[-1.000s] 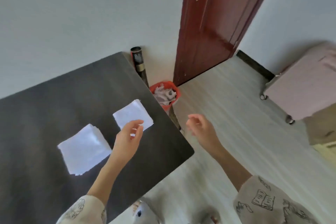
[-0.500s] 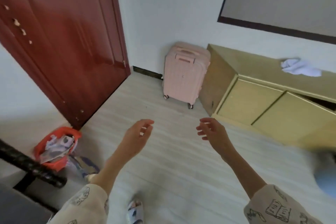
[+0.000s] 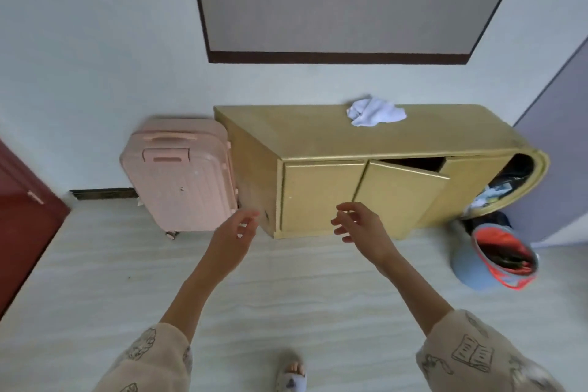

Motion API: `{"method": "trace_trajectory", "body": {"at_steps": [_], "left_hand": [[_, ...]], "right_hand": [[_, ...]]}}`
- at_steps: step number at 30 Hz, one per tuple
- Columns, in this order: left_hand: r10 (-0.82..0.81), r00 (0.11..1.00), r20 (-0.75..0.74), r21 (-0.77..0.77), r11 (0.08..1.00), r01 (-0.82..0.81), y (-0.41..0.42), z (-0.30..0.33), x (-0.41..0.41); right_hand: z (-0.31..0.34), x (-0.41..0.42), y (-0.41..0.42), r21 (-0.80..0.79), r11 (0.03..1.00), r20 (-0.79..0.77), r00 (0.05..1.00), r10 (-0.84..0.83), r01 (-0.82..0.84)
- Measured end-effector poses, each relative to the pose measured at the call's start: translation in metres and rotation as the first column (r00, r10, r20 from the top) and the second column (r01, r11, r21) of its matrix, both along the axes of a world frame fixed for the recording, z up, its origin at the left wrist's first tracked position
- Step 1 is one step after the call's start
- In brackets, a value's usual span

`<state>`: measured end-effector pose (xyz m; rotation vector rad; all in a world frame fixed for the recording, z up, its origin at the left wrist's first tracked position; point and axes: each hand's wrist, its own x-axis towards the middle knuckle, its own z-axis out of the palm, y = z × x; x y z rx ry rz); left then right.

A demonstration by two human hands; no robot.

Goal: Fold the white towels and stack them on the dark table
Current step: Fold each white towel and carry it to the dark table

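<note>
Both hands, left (image 3: 234, 240) & right (image 3: 361, 227), loosely spread, holding nothing, above pale floor. Crumpled white cloth towel (image 3: 375, 111) lies atop low yellow wooden cabinet (image 3: 302, 137), beside pink hard-shell suitcase (image 3: 181, 175).

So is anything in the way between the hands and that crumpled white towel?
Nothing visible lies between them. The towel sits in the open on top of the yellow cabinet, beyond both empty hands, left and right.
</note>
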<state>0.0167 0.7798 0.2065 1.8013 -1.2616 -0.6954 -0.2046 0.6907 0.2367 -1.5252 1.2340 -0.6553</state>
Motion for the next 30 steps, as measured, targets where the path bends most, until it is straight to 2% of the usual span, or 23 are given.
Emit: {"method": "trace_trajectory", "body": {"at_steps": [7,11,16,21,26,30], "left_hand": [[-0.178,0.984,-0.024,0.018,0.984,0.178,-0.186,0.018,-0.024],[-0.218,0.976,-0.033,0.062,0.974,0.219,-0.268,0.008,-0.034],[-0.242,0.97,0.022,0.162,0.958,0.236,-0.384,-0.021,-0.039],[-0.116,0.993,0.01,0.258,0.96,0.11,-0.506,-0.052,-0.055],[-0.123,0.992,0.01,0.447,0.889,0.106,-0.602,-0.082,-0.079],[-0.158,0.987,-0.014,0.578,0.804,0.137,-0.65,-0.111,-0.089]], "right_hand": [[0.009,-0.032,-0.152,-0.007,0.991,-0.022,0.991,-0.135,0.135],[-0.005,-0.039,-0.238,0.035,0.987,-0.034,0.987,-0.158,0.159],[-0.031,-0.038,-0.366,0.063,0.991,-0.059,0.992,-0.115,0.119],[-0.053,-0.042,-0.502,0.102,0.993,-0.096,0.994,-0.051,0.061],[-0.08,-0.046,-0.611,0.173,0.985,-0.177,0.984,0.019,0.013],[-0.12,-0.049,-0.666,0.203,0.978,-0.362,0.924,0.119,-0.047]]}}
